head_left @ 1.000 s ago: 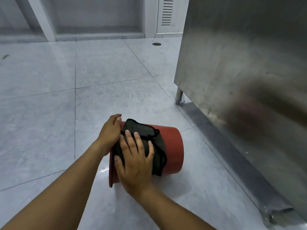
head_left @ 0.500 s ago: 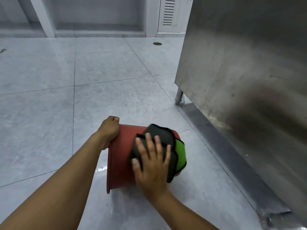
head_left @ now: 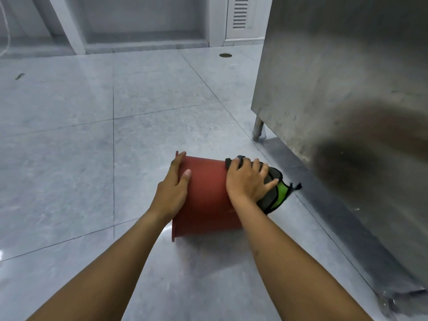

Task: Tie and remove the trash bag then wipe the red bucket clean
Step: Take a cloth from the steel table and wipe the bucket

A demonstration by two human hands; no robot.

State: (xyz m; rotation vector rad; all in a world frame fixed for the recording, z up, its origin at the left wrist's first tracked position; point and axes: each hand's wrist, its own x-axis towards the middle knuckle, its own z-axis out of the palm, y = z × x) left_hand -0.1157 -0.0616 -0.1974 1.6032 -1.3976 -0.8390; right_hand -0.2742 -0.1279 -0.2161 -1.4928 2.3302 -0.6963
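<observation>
The red bucket [head_left: 206, 195] lies on its side on the grey tiled floor, its rim toward the left and its base toward the right. My left hand [head_left: 172, 188] grips the rim end, fingers over the top edge. My right hand [head_left: 246, 181] presses a dark grey and green cloth [head_left: 275, 193] flat against the bucket's base end. The cloth hangs past the bucket on the right. No trash bag is in view.
A stainless steel cabinet [head_left: 335, 89] on a thin leg [head_left: 258, 128] stands close to the right of the bucket. A round floor drain [head_left: 225, 55] sits farther back. A white wall with a louvred panel [head_left: 239, 12] closes the far side.
My right hand has slid the cloth along the bucket from the rim end to the base end on the right. My left hand stayed on the rim.
</observation>
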